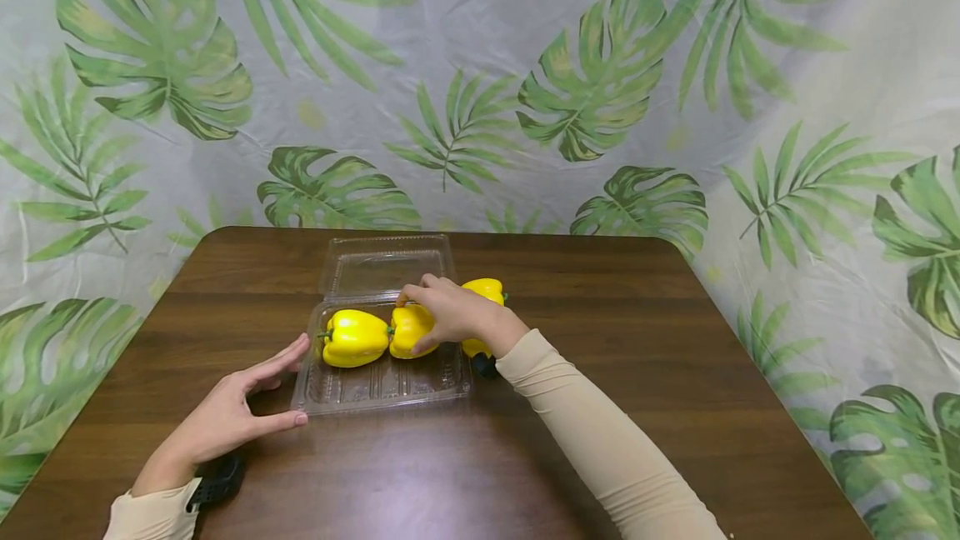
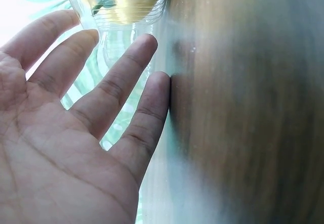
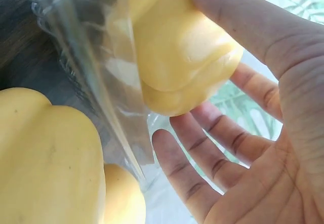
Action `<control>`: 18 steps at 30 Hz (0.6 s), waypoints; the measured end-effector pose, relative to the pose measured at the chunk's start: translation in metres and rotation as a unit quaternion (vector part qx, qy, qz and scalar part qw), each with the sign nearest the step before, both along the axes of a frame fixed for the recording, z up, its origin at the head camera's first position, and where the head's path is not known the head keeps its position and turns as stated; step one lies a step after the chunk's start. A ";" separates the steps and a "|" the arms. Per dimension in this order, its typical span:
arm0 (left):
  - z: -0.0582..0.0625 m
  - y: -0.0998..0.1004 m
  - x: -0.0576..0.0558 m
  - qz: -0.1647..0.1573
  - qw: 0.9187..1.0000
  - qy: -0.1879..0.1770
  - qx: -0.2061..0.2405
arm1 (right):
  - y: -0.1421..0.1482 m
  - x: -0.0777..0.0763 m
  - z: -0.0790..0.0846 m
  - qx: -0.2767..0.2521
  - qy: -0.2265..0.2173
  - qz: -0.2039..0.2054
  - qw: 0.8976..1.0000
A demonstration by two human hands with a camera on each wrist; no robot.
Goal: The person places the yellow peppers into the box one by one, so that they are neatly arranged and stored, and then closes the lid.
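My right hand (image 1: pixel 468 313) grips a yellow bell pepper (image 1: pixel 408 330) inside a clear plastic clamshell container (image 1: pixel 375 390). Its thumb presses one side of the pepper in the right wrist view, with the fingers around the other. Left of that pepper lies another yellow pepper (image 1: pixel 356 340), its green stem pointing left. My left hand (image 1: pixel 228 408) stays at the container's left side, fingers and thumb spread apart and nothing in its grasp. In the left wrist view, the fingertips (image 2: pixel 148 43) come close to the container's wall, and the little finger lies along the tabletop.
Two more yellow peppers, a far one (image 1: pixel 483 288) and a nearer one (image 1: pixel 476 347), lie right of the container, partly hidden by my right arm. The container's lid (image 1: pixel 388 265) lies flipped back toward the far edge of the brown wooden table (image 1: pixel 600 290). Behind hangs a leaf-patterned cloth (image 1: pixel 480 48).
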State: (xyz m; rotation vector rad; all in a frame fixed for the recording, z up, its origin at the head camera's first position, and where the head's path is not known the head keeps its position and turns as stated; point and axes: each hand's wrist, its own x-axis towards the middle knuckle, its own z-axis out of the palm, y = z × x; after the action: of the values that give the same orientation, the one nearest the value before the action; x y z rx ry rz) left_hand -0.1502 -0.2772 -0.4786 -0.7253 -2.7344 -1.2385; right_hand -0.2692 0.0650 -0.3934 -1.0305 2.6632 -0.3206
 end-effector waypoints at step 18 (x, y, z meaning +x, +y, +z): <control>0.001 0.001 0.000 -0.006 1.000 0.002 0.014 | 0.000 0.002 0.002 0.011 0.002 0.003 1.000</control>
State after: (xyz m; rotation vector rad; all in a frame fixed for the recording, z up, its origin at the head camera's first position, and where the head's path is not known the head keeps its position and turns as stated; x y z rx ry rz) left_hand -0.1499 -0.2763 -0.4775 -0.7430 -2.7063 -1.2743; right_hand -0.2673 0.0647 -0.3916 -1.0343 2.6606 -0.2869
